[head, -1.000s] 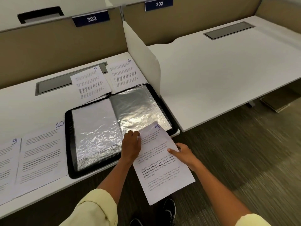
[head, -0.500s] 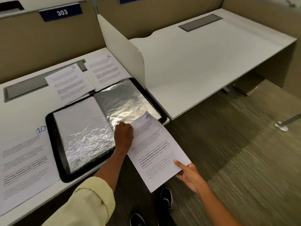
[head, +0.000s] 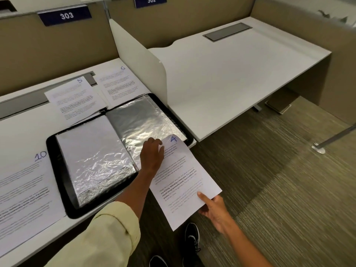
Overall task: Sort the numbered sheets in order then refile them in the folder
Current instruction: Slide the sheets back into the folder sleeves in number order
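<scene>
Fingers of my left hand (head: pixel 152 157) curl over the top edge of sheet 4 (head: pixel 183 182), pinching it where it meets the lower corner of the folder's right page. My right hand (head: pixel 212 208) holds the sheet's lower right edge, forefinger lying straight on the printed face and the other fingers tucked underneath. Between the two hands the sheet hangs off the front of the tabletop (head: pixel 28 135), its top corner bent and overlapping the folder, the rest out over the carpet (head: pixel 279 180).

The folder (head: pixel 57 170) lies open and flat on the tabletop, black-rimmed, with crinkled clear sleeves (head: pixel 142 122) shining on both pages. Its right corner sits at the tabletop's front edge, just beside the white divider (head: pixel 138 60).

Sheet 5 (head: pixel 75 97) and sheet 6 (head: pixel 119 83) lie side by side behind the folder, sheet 5's near edge touching the folder's rim. Sheet 10 (head: pixel 25 189) lies to the left of the folder, just beside it.

Past the divider a second tabletop (head: pixel 240 74) stretches away. Signs 303 (head: pixel 65 15) and 302 (head: pixel 151 0) hang on the back partition. My shoes (head: pixel 191 237) show below on the carpet.
</scene>
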`<state>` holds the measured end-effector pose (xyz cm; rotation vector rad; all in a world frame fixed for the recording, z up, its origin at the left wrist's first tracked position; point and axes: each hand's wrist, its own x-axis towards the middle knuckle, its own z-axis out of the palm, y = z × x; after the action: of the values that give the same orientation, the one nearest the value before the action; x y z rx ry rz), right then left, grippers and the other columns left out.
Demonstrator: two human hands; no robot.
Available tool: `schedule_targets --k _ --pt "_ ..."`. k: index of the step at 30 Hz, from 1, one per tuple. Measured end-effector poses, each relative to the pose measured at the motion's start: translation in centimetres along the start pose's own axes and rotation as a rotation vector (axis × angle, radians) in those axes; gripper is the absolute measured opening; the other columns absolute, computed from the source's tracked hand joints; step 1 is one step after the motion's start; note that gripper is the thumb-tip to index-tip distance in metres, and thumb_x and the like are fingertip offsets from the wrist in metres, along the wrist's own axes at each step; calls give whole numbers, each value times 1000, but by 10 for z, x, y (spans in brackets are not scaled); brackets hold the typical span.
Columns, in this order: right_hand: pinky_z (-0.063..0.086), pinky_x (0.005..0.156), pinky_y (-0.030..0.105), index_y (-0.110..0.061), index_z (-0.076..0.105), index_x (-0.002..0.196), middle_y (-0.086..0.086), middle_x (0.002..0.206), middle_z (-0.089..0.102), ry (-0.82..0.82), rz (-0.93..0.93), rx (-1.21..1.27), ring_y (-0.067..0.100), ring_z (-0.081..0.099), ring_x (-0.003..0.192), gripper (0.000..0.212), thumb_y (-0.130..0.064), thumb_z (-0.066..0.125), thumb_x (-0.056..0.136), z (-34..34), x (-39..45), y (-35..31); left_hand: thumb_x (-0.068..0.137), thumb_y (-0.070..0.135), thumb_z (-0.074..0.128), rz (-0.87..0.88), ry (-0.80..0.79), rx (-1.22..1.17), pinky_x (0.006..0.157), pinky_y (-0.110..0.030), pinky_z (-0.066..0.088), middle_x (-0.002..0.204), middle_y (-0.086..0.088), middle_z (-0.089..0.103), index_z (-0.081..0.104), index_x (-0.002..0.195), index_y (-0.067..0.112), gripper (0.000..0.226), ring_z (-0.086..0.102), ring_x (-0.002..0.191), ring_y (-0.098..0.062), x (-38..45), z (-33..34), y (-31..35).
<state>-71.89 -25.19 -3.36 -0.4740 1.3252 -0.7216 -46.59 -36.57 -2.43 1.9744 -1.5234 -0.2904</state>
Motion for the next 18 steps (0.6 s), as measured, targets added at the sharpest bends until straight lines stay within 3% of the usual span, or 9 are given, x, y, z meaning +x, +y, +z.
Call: schedule_targets --k 5,10,14,16,18 --pt "55 78 42 -9 61 115 10 112 71 118 67 105 28 64 108 32 -7 74 85 5 5 11 90 17 62 12 -2 -12 67 -38 48 96 -5 57 62 96 12 8 55 88 -24 12 10 17" --pt "57 89 51 -14 62 111 6 108 70 222 -33 -17 23 66 103 18 -6 62 95 7 12 15 90 14 61 27 23 14 64 -37 46 91 -5 57 64 88 10 5 55 84 -25 20 15 23" --pt "61 76 39 -20 67 114 1 104 72 240 -154 -98 18 68 97 22 -8 56 100 7 9 11 90 16 62 36 44 22 64 -33 43 90 -5 58 64 87 10 7 54 84 -23 27 17 25" --pt "58 68 25 -23 70 113 -6 102 75 217 -231 -120 11 70 92 27 -4 57 98 9 2 7 90 15 61 41 62 23 64 -34 45 90 -4 59 64 88 10 6 54 83 -23 29 17 28" --pt "56 69 19 -24 71 112 -12 101 76 178 -314 -168 3 71 93 30 -2 62 95 11 -5 1 90 14 60 42 82 6 66 -36 48 91 -4 60 66 91 10 7 55 84 -22 32 17 30"
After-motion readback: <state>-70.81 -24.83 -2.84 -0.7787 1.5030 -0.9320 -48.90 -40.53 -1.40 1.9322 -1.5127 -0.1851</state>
